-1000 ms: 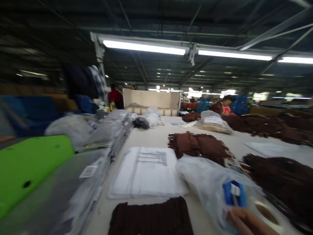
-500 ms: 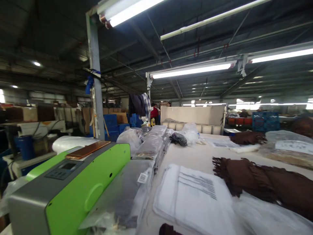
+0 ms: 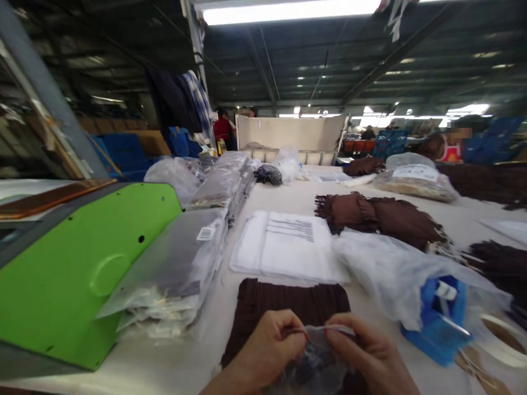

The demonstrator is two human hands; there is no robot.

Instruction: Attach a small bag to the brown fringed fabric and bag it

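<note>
Left hand (image 3: 274,343) and right hand (image 3: 368,348) pinched a clear bag (image 3: 317,366) by its edge at bottom centre, over brown cloth (image 3: 288,298); a white stack (image 3: 288,252) lay mid-frame on the tabletop (image 3: 284,198).

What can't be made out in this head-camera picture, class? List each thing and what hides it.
In the head view:
1. The brown cloth: partly hidden by the left hand, right hand and clear plastic.
2. The clear plastic's lower end: cut off by the bottom edge.
3. The green machine: cut off by the left edge.
4. The barcode label: too small to read.
</note>
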